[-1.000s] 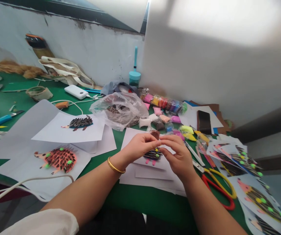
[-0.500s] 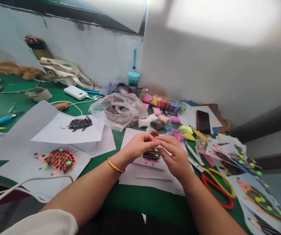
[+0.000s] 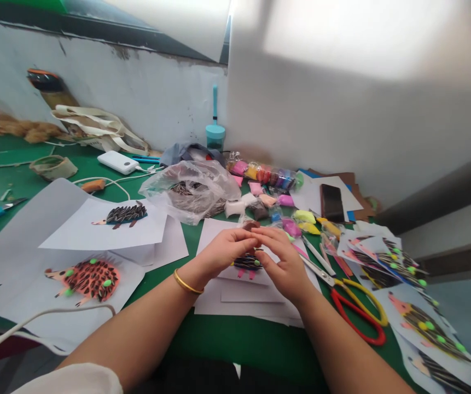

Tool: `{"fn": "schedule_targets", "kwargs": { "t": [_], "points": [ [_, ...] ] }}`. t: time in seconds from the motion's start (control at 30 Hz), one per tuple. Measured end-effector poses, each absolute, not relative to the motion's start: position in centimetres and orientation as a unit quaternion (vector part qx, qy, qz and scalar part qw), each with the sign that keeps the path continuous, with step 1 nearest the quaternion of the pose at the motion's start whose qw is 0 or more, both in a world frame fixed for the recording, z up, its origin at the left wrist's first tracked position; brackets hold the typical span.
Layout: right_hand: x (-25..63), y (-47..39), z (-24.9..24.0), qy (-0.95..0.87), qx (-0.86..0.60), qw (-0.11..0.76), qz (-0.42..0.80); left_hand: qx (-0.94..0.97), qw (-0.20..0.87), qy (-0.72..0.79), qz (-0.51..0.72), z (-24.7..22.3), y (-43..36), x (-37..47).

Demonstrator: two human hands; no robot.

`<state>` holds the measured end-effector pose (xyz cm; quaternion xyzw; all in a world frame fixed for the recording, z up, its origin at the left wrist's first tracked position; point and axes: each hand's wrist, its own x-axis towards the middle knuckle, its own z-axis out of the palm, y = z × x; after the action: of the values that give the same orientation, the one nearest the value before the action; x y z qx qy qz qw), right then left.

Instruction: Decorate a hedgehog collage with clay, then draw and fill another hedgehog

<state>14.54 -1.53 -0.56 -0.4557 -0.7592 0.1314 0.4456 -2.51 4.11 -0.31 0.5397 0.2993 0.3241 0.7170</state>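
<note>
My left hand (image 3: 224,251) and my right hand (image 3: 283,262) meet fingertip to fingertip above a small hedgehog figure (image 3: 246,264) made of dark seeds, lying on a stack of white paper (image 3: 235,295). The fingertips of both hands pinch something tiny between them; what it is cannot be made out. A gold bangle (image 3: 185,283) circles my left wrist. Just behind the fingers lies a brown lump of clay (image 3: 251,225).
A clear bag of seeds (image 3: 192,189) and small packets of coloured clay (image 3: 268,175) lie behind the hands. Red-and-yellow scissors (image 3: 354,306) and several finished hedgehog sheets (image 3: 424,323) sit at right. Two more hedgehog sheets (image 3: 91,276) lie at left, with a power bank (image 3: 116,162) and cable.
The view has shifted slightly right and down, so everything sits a little further left in frame. My hands stay together over the hedgehog with only small finger movements.
</note>
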Motion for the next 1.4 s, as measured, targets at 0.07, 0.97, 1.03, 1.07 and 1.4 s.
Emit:
{"fn": "schedule_targets", "kwargs": {
  "t": [0.07, 0.97, 1.03, 1.07, 1.4],
  "points": [
    [15.9, -0.9, -0.7, -0.751, -0.47, 0.452, 0.105, 0.531, 0.716, 0.318, 0.323, -0.4, 4.2, -2.4],
    [20.3, 0.5, -2.3, -0.657, -0.596, 0.438, 0.147, 0.519, 0.656, 0.293, 0.463, -0.9, 3.8, -1.6],
    [18.5, -0.1, -2.1, -0.685, -0.561, 0.434, 0.164, 0.553, 0.614, 0.294, 0.48, -0.8, 3.4, -1.8],
    [17.9, -0.3, -2.1, -0.696, -0.553, 0.429, 0.16, 0.574, 0.589, 0.292, 0.488, -0.7, 3.1, -1.9],
    [17.2, -0.4, -2.3, -0.734, -0.517, 0.42, 0.133, 0.73, 0.342, 0.326, 0.495, -1.0, 2.4, -2.4]
  ]
}}
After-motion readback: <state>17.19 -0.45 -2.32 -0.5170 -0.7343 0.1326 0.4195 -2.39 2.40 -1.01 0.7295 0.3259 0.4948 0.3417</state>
